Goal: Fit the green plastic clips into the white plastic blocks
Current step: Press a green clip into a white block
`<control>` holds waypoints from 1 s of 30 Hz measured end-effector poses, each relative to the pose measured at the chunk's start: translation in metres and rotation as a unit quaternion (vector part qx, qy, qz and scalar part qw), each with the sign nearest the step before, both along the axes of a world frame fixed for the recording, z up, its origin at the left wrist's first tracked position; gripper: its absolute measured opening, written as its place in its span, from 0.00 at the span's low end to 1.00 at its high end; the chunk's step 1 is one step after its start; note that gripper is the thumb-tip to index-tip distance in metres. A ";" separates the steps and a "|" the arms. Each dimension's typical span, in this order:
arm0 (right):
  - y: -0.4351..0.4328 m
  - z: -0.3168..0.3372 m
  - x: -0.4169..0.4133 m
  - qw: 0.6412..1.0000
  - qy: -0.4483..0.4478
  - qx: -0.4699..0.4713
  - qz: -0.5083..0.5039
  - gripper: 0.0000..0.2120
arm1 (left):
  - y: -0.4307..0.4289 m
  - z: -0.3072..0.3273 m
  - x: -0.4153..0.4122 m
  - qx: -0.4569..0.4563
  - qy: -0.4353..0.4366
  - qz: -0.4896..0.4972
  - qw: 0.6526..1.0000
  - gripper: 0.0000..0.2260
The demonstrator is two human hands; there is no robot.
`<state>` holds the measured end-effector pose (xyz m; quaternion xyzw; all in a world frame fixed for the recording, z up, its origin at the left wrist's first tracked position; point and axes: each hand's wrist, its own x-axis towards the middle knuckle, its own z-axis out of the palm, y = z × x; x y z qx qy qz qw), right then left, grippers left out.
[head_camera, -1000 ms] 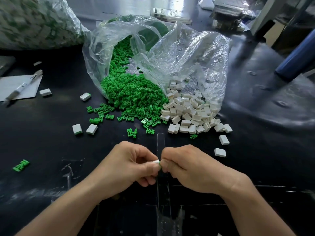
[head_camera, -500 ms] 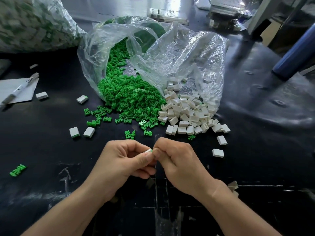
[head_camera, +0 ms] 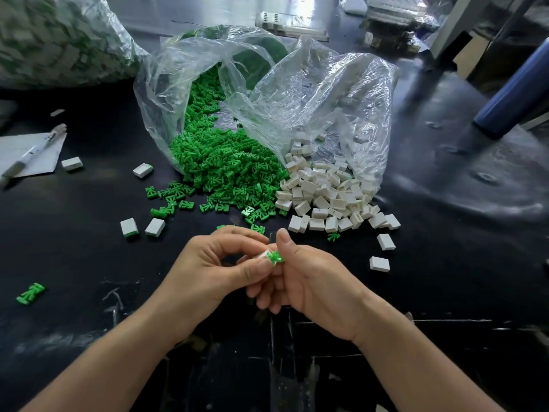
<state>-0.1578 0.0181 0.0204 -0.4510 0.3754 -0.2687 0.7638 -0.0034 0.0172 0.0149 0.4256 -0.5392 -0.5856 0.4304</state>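
Observation:
My left hand (head_camera: pixel 217 269) pinches a small white block (head_camera: pixel 265 255) between thumb and fingers, low in the middle of the view. A green clip (head_camera: pixel 275 257) sticks out of the block's right end, and my right hand (head_camera: pixel 309 281) holds it with the thumb raised above it. Behind the hands, a pile of green clips (head_camera: pixel 225 171) spills from a clear plastic bag (head_camera: pixel 312 93), and a heap of white blocks (head_camera: pixel 323 197) lies beside it on the right.
The black table (head_camera: pixel 74 263) carries loose white blocks (head_camera: pixel 142 227) at left and others (head_camera: pixel 379 264) at right. A stray green clip (head_camera: pixel 30 292) lies far left. Paper with a pen (head_camera: pixel 32 151) sits at the left edge, another filled bag (head_camera: pixel 59 40) behind it.
My hands have lifted slightly and turned; the right thumb has come up, so the green clip now shows at the block's end, where earlier the fingertips hid it.

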 end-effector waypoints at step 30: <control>0.001 -0.002 0.003 0.998 -0.025 0.035 -0.046 0.20 | 0.004 -0.001 -0.007 0.029 0.063 -0.003 0.998 0.08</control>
